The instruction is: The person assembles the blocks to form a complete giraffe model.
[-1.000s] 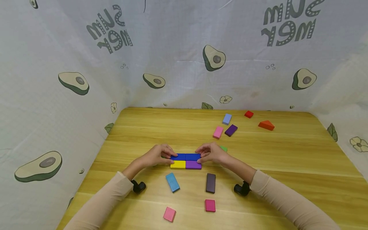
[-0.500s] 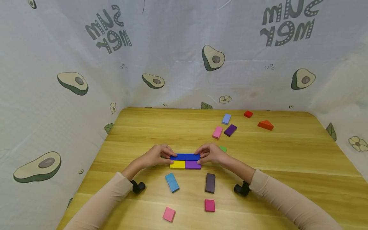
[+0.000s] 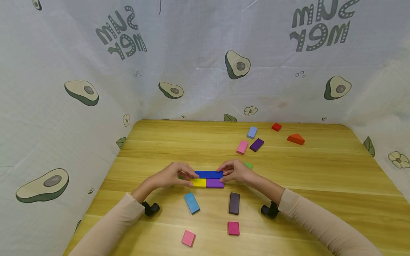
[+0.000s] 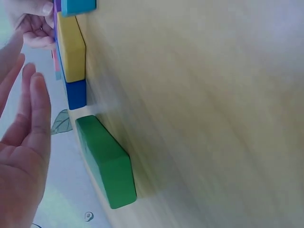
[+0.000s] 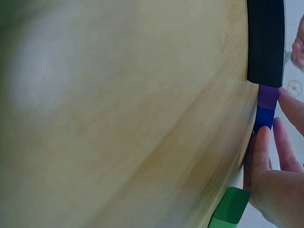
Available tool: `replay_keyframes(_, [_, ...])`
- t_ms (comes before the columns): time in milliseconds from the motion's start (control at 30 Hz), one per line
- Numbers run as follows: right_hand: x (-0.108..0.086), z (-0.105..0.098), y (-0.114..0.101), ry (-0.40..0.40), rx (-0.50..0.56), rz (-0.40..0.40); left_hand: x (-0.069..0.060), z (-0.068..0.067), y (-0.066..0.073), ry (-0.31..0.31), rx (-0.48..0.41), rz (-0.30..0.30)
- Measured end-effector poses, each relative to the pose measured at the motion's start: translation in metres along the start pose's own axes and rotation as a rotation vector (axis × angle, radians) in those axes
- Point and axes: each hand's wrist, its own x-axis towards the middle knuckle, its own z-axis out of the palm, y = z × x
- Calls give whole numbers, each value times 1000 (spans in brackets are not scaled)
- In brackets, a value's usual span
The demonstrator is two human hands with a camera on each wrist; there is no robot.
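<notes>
Four blocks lie flat together in two rows: two blue blocks (image 3: 200, 174) (image 3: 214, 174) behind, a yellow block (image 3: 198, 183) and a purple block (image 3: 215, 183) in front. At their left end the left hand (image 3: 173, 174) hovers with fingers parted; the left wrist view shows that hand (image 4: 28, 142) apart from the yellow block (image 4: 72, 47), holding nothing. The right hand (image 3: 238, 171) touches the right end, its thumb by the purple block. In the right wrist view a fingertip of this hand (image 5: 280, 171) meets the blue block (image 5: 264, 118).
Nearer the person lie a light blue block (image 3: 192, 203), a dark block (image 3: 234, 203) and two pink ones (image 3: 188, 238) (image 3: 234, 228). Green blocks (image 4: 109, 161) (image 5: 230, 206) sit beside the hands. Several more, including a red-orange triangle (image 3: 296, 139), are at the back right.
The left hand has drawn slightly left, its fingers lifting off the left end of the blocks. The right hand and the blocks look unmoved.
</notes>
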Motion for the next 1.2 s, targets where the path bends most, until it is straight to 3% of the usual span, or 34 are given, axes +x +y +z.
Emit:
replay_keyframes(300, [0,0,-1,0,4,-6,-18,6,7,-89,53,-17])
replay_keyframes(533, [0,0,0,10,-6,-3,-29,12,4,-75,93,-26])
replay_keyframes(700, [0,0,0,14,11,14,-34,17,1,-79,67,-30])
replay_keyframes(967, [0,0,0,13,5,14,-36,23,-3,-80,37,-33])
replay_keyframes(1200, [0,0,0,8,14,13,-37,25,2,-67,32,-75])
